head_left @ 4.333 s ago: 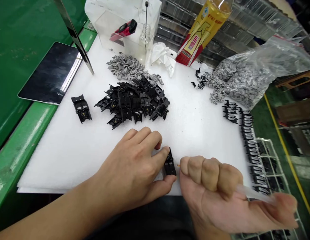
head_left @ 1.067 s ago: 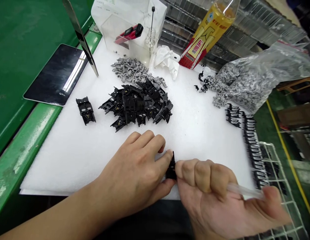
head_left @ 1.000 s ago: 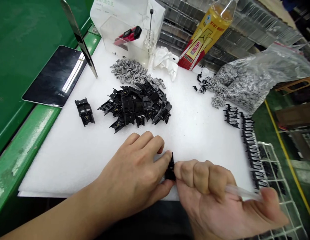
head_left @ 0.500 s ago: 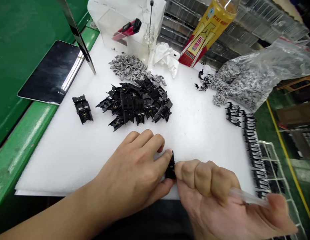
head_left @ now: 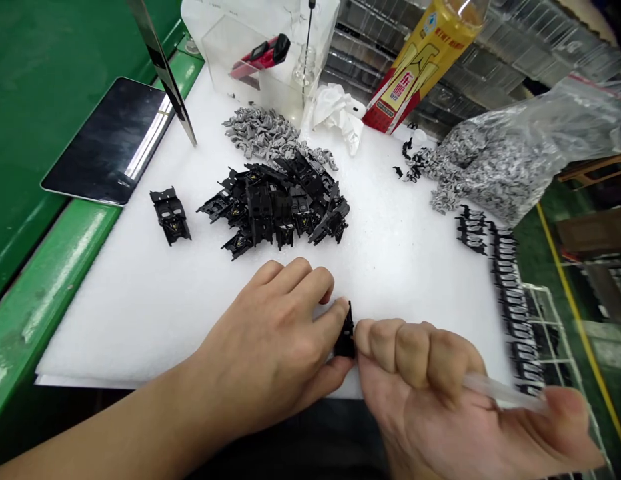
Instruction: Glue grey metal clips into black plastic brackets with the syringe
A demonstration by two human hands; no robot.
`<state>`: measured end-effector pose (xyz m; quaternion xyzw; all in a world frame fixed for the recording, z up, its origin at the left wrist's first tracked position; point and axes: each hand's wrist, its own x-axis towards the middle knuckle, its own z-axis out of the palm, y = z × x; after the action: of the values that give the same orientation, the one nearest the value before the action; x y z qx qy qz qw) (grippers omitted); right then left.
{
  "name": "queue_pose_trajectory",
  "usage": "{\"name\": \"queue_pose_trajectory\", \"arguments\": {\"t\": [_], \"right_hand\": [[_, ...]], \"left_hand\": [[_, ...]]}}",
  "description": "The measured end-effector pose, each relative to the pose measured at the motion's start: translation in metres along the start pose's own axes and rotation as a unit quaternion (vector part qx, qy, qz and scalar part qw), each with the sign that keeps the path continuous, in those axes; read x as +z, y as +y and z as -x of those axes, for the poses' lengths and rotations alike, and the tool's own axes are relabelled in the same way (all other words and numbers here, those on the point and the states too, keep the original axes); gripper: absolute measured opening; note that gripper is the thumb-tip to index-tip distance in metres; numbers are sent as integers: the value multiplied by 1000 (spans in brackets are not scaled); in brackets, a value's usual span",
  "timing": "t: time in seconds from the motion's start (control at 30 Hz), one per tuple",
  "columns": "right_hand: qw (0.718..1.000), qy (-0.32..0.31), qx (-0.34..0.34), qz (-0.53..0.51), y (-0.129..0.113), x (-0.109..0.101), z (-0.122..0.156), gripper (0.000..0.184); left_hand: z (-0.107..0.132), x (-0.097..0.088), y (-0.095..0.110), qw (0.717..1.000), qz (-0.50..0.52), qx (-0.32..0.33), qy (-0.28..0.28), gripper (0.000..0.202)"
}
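My left hand (head_left: 285, 333) is closed on a small black plastic part (head_left: 345, 339), pinched between thumb and forefinger near the front edge of the white foam sheet (head_left: 210, 293). Right beside it, my right hand (head_left: 440, 380) is wrapped round a thin translucent stick-like handle (head_left: 503, 391). The far end of that tool is hidden in the fist, whose knuckles come up against the black part. Beyond my hands lies a heap of black plastic parts (head_left: 263, 207), with a pile of small grey clips (head_left: 263, 133) behind it. One black part (head_left: 171, 217) sits alone on the left.
A tablet (head_left: 107, 140) and an upright metal strip (head_left: 163, 70) are at the left. Behind stand a clear box (head_left: 225, 60) with a red tool (head_left: 260, 57) and a yellow bottle (head_left: 415, 63). At right are a bag of clips (head_left: 510, 147) and rows of black parts (head_left: 507, 293).
The whole view has shifted slightly, so things on the foam sheet appear a little further right. Both hands keep the same grip, and the black part stays between them.
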<state>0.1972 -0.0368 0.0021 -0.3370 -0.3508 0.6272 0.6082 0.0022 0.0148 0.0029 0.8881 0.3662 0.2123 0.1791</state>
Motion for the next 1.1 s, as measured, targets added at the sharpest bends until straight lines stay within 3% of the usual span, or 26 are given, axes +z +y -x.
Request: {"name": "queue_pose_trajectory", "arguments": {"t": [0.13,0.47,0.67,0.8,1.1], "right_hand": [[999,-29,20,33,-3,3,4,55],[995,-11,-99,-26,21,-6,7,54],[1000,-12,-15,3,6,2,3,55],[999,-22,-44,-7,4,3,-1,54],[998,-56,-36,18,3,-9,4,54]], "left_hand": [[-1,2,0,1000,1,-1,7,25],[0,1,1,1000,1,-7,6,30],[0,2,1,1000,4,-9,-1,29],[0,0,1,1000,-2,-7,-1,31],[0,1,1,1000,-11,-3,3,31]]}}
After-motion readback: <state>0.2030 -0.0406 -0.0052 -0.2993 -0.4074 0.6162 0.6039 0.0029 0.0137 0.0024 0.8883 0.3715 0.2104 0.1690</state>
